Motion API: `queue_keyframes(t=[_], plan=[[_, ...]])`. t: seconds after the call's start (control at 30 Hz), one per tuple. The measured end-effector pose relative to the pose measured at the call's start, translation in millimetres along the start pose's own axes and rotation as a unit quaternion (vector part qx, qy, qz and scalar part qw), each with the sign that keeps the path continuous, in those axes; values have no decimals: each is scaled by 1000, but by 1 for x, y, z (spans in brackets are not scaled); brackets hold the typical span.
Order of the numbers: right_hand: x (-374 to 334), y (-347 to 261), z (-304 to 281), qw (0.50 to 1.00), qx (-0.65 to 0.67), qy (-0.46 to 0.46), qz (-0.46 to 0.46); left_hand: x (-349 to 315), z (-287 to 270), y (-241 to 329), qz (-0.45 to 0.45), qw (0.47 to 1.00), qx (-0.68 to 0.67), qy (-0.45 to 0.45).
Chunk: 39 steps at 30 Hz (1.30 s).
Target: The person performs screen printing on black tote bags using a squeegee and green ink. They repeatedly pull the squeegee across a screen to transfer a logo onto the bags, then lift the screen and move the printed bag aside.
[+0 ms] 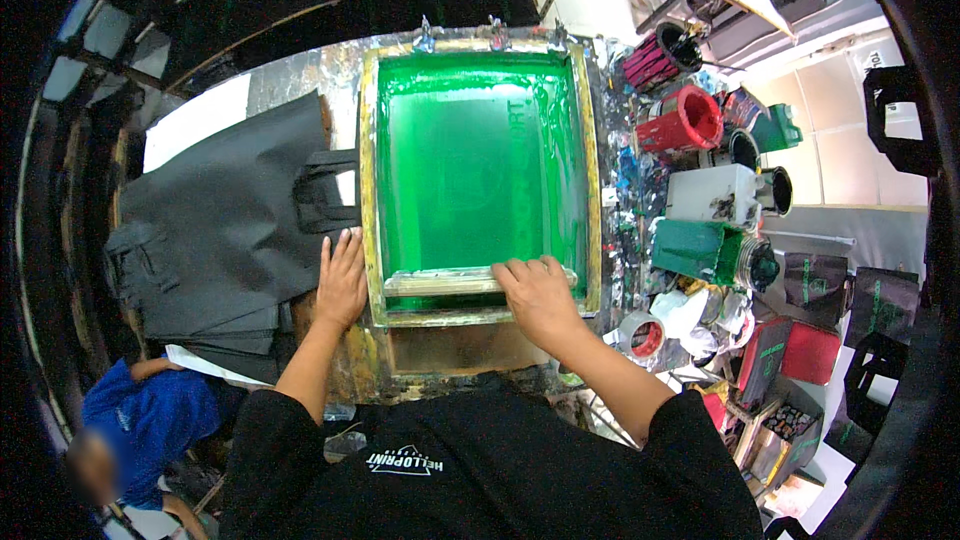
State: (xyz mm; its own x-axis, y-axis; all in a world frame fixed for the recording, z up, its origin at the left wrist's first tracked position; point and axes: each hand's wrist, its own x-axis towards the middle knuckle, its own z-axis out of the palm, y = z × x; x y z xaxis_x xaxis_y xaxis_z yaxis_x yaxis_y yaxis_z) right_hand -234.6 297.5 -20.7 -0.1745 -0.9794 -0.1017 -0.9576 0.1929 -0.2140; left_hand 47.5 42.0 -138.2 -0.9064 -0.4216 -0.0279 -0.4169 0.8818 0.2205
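Note:
A wooden-framed printing screen (593, 180) lies before me, its mesh (450, 160) coated with wet green ink that is thicker along the far and right sides. Across its near end rests a long pale squeegee (430, 283), and my right hand (540, 302) is closed over the right part of it. My left hand (344, 278) lies with fingers stretched out beside the frame's left edge, by a stack of black fabric bags (220, 200). One bag's handle end reaches the frame's left side. What lies beneath the screen is mostly hidden.
Ink-stained containers crowd the right side, among them a red pot (680, 123), a white jug (710, 193) and a green bottle (695, 248). A tape roll (641, 335) sits nearer. Metal clamps (497, 35) stand at the screen's far edge. Another person in blue (160, 420) is at lower left.

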Motion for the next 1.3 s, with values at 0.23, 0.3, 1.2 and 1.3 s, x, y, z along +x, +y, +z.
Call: queue_keyframes(t=[0.23,0.3,1.2,1.3], plan=[[10,17,-2,999,47,5,-7,0,-3,0,-27,998,-60,2],[23,28,-20,998,48,28,-7,-1,-1,-5,-51,993,-110,-5],[294,194,-25,984,-101,149,13,368,-65,-4,82,959,78,259],[271,177,-15,983,-108,148,5,340,-54,0,92,954,90,272]])
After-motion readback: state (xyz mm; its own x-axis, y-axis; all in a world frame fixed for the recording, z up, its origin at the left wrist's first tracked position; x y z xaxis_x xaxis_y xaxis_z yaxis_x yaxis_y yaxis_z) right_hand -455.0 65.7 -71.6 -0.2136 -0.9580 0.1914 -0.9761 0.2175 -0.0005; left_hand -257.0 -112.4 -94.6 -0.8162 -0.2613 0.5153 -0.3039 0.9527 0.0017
